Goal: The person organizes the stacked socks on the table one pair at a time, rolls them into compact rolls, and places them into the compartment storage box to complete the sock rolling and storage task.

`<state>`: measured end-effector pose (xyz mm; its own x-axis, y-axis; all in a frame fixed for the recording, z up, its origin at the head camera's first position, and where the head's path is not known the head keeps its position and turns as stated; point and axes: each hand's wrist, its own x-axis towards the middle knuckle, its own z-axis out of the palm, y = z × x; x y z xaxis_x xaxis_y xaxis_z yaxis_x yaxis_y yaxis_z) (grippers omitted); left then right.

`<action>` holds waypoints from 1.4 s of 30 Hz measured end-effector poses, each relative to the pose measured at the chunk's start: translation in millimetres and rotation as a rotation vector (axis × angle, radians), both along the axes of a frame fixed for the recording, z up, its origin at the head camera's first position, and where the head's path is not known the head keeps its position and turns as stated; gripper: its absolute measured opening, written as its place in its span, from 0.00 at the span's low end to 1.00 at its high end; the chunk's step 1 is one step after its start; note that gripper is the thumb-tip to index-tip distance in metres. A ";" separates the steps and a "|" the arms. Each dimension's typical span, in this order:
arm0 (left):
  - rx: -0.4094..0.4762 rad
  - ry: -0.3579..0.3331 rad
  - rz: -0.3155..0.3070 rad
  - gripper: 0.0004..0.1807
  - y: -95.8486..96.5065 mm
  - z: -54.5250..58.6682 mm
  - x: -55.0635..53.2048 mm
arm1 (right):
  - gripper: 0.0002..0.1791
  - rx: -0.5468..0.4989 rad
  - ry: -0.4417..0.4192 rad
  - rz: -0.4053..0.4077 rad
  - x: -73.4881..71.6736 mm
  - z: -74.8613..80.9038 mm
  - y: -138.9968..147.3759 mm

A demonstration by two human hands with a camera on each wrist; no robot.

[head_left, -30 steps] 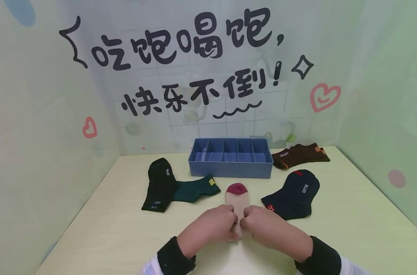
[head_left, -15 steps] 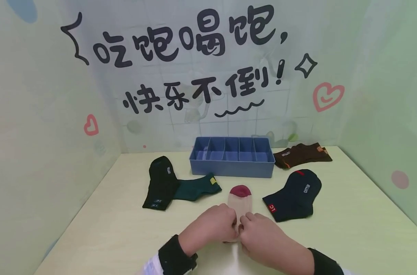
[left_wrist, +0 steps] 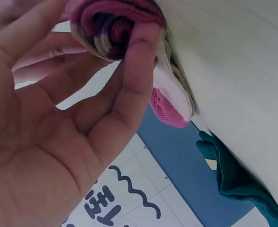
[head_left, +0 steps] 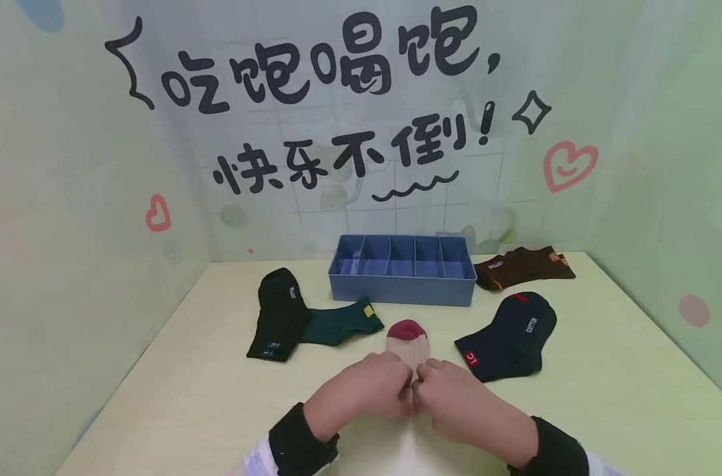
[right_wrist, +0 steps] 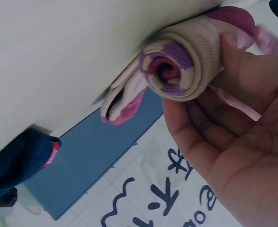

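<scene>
A beige sock with a dark pink toe [head_left: 406, 330] lies on the table in front of me, partly rolled up from its near end. The spiral of the roll [right_wrist: 202, 54], beige, purple and pink, faces the right wrist view. My left hand [head_left: 367, 387] pinches one side of this roll, with a fingertip [left_wrist: 146, 35] against its end. My right hand [head_left: 468, 403] grips the other side between thumb and curled fingers. In the head view both hands hide most of the roll. The flat toe part extends beyond it, towards the box.
A blue box [head_left: 401, 292] with several compartments stands at the back. To the left, a black sock [head_left: 278, 317] overlaps a dark green one [head_left: 337, 325]. On the right lie a navy sock [head_left: 516, 337] and brown socks [head_left: 524, 268].
The beige sock's toe shifts slightly right, then back left. My right hand dips nearer to me and returns forward. Both hands stay on the roll; the other socks and the box lie as before.
</scene>
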<state>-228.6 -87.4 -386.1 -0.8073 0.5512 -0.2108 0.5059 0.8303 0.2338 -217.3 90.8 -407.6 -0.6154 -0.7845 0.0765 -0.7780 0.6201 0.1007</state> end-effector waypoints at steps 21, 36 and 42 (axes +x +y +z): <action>0.066 0.006 0.133 0.09 -1.4 -2.9 -1.7 | 0.10 -0.084 -0.026 -0.037 0.0 4.5 2.7; 0.008 -0.036 0.060 0.07 -0.2 1.0 2.8 | 0.17 0.102 -0.014 0.013 7.4 5.6 -5.8; 0.040 0.088 0.054 0.06 4.5 3.1 9.6 | 0.16 -0.058 -0.196 -0.089 6.2 6.3 -4.8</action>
